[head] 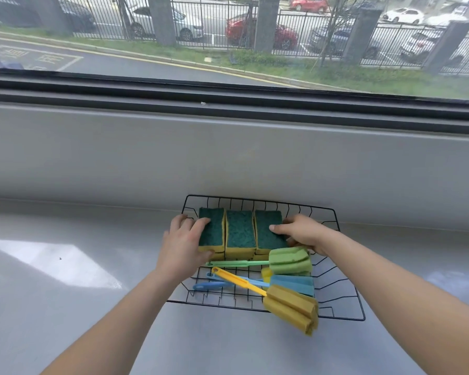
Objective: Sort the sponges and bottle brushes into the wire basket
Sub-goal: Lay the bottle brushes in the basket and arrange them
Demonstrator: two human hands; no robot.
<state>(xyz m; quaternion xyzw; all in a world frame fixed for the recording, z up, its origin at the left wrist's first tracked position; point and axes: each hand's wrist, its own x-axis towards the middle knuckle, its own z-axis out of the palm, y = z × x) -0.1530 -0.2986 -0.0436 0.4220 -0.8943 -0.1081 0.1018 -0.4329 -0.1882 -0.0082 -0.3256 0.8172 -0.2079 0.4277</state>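
sponges: you've got three stacks of green-topped yellow sponges [240, 234] lined up side by side along the far half of the wire basket [344, 296], scrub side up. Looks like more sponges sit under the top ones, hard to count though.

bottle brushes: green brush [290, 260], blue brush [292, 284] and yellow brush [291, 307] all lie in the near half, handles pointing left. The yellow brush's foam head hangs out over the near rim, so that one isn't really tucked in.

left hand: your left hand [186, 246] is pressed flat against the left stack, thumb on top, fingers down the outer side. Bracing it, not lifting anything.

right hand: your right hand [301, 232] has its thumb on the right stack and the rest curled round the far side. Same deal, squeezing the row together more than gripping one sponge.

counter: nothing loose that I can see on the grey counter [65, 280] around the basket.

progress: I'd call it basically done. What's left is tidying the row and nudging that yellow head inside.
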